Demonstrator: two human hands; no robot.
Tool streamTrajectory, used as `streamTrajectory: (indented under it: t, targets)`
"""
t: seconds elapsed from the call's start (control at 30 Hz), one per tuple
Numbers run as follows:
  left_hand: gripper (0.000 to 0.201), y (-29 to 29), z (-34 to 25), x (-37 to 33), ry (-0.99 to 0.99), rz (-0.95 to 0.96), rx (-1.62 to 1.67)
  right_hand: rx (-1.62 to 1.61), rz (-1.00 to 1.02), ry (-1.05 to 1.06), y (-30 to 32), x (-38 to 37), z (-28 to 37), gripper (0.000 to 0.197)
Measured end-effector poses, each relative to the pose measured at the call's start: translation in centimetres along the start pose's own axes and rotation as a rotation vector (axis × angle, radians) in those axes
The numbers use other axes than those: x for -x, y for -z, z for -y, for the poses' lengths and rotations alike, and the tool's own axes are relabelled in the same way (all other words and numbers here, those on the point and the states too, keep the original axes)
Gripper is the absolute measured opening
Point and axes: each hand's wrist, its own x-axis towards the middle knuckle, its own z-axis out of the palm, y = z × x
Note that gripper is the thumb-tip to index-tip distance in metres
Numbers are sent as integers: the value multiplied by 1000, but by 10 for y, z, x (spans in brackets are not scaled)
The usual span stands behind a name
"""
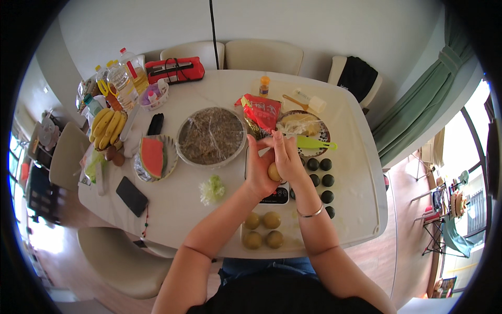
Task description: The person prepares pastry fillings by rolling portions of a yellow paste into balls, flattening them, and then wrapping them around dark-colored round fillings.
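Observation:
Above a small scale with a black panel [275, 197], my two hands are pressed together. A smooth yellow-brown ball [273, 171], like dough or filling, sits between the palms. My left hand [259, 170] cups it from the left, fingers pointing away from me. My right hand [287, 159] covers it from the right, its fingers stretched out and leaning on the left ones. Several similar yellow-brown balls [271, 220] lie near the front edge. To the right of my hands, several dark green balls [326, 165] stand in loose rows, partly hidden by the right hand.
Left of my hands stand a film-covered bowl of dark filling [210, 137], crumpled plastic wrap [212, 189], watermelon [152, 157], and a phone [132, 196]. Beyond are a red packet [264, 111], a patterned plate [325, 131] and a green-handled tool [316, 143]. Bananas [107, 127] and bottles [120, 78] crowd the far left.

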Motion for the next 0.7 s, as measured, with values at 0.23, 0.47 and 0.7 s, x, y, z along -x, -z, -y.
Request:
streamTrajectory:
  t: [0.23,0.47,0.7]
  targets:
    - [97,-9,3,11,41,-20,-67,41,124,-51,16,6,-8,63]
    - [99,-11,4,14,42,59,-146,22,111,90,18,7,-12,76]
    - [101,-18,6,17,34,-63,-262,162,-42,180,11,6,-11,58]
